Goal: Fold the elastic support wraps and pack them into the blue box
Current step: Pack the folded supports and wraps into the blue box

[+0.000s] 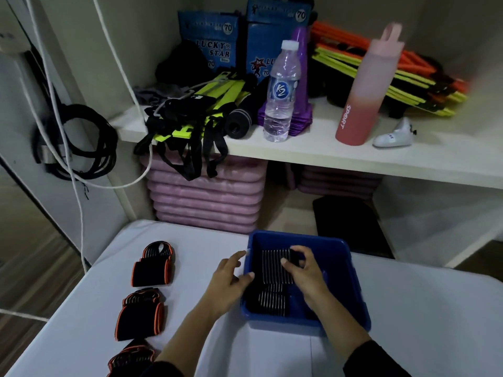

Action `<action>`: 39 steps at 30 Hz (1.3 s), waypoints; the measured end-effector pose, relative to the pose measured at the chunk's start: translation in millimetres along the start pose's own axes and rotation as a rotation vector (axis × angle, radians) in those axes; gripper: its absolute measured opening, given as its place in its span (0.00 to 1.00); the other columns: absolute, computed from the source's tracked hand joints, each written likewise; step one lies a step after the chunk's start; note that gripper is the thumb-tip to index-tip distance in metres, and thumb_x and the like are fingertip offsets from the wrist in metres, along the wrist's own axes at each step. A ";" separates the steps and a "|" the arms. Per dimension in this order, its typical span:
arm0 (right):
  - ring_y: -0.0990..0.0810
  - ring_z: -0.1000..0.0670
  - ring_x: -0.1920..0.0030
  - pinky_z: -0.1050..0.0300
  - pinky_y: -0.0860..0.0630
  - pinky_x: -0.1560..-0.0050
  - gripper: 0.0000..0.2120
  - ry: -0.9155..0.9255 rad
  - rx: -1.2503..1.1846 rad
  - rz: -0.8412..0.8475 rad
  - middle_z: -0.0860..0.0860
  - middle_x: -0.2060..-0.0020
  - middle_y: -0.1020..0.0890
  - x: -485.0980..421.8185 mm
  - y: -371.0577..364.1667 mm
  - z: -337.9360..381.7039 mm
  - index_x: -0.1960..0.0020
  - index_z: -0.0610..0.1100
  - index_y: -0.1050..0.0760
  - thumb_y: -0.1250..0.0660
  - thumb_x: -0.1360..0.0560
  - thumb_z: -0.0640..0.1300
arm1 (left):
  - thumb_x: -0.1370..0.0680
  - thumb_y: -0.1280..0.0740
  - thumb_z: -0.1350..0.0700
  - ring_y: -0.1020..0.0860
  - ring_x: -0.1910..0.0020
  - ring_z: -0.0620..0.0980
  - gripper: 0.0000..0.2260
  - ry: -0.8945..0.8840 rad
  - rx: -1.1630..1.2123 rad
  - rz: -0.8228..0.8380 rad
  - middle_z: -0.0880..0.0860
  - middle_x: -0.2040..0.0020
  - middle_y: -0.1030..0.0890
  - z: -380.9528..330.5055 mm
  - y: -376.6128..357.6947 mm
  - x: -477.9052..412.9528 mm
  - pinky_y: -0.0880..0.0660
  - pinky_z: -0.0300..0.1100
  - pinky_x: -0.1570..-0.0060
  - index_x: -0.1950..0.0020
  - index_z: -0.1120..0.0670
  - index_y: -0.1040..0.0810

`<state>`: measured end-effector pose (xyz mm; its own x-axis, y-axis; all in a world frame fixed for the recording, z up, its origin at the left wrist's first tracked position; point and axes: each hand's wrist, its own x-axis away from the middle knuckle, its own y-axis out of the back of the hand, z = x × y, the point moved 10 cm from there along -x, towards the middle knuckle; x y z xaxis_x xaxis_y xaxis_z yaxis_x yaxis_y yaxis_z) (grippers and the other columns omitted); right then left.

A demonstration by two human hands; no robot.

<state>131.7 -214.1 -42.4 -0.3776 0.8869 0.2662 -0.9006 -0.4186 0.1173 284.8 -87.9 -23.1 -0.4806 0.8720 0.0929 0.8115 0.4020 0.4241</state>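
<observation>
- I am working partway through the packing: the top wrap [272, 265] and a second wrap [272, 300], both black with pale stripes, are lying inside the blue box [337, 257].
- Three orange-edged wraps [153, 265] are waiting on the table [408, 308], well to the left of my left fingers (they look folded, but not packed).
- My right hand [302, 270] is pinching the top wrap's far end between thumb and curled fingers.
- My left hand [228, 278] is resting loose and spread at the box's left rim, holding nothing.

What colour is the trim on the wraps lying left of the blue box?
Orange trim on black wraps, clearest in the head view.
</observation>
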 end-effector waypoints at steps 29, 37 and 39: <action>0.24 0.53 0.55 0.61 0.25 0.54 0.11 0.448 0.325 -0.123 0.50 0.52 0.25 66.2 9.1 45.2 0.46 0.47 0.25 0.31 0.27 0.37 | 0.23 0.35 0.58 0.23 0.54 0.48 0.15 0.056 -0.156 -0.206 0.50 0.44 0.26 7.8 16.0 53.1 0.28 0.34 0.54 0.37 0.49 0.26; 0.23 0.56 0.59 0.64 0.26 0.56 0.09 0.360 0.352 0.429 0.50 0.57 0.22 153.1 -115.6 -10.4 0.48 0.47 0.27 0.35 0.26 0.37 | 0.26 0.37 0.65 0.23 0.58 0.47 0.11 0.268 -0.130 -0.594 0.51 0.53 0.19 63.2 103.1 159.5 0.31 0.35 0.57 0.51 0.52 0.19; 0.23 0.53 0.52 0.61 0.26 0.50 0.14 0.190 0.430 0.556 0.50 0.48 0.24 163.6 -146.8 -45.9 0.40 0.49 0.31 0.35 0.25 0.43 | 0.26 0.38 0.66 0.24 0.56 0.49 0.13 0.340 -0.165 -0.683 0.52 0.52 0.20 81.0 128.9 183.6 0.33 0.38 0.54 0.50 0.54 0.19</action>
<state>192.3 1.4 -59.9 -0.8210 0.5226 0.2298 -0.4148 -0.8227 0.3888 328.1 146.6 -24.3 -0.9530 0.3021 0.0225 0.2519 0.7492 0.6126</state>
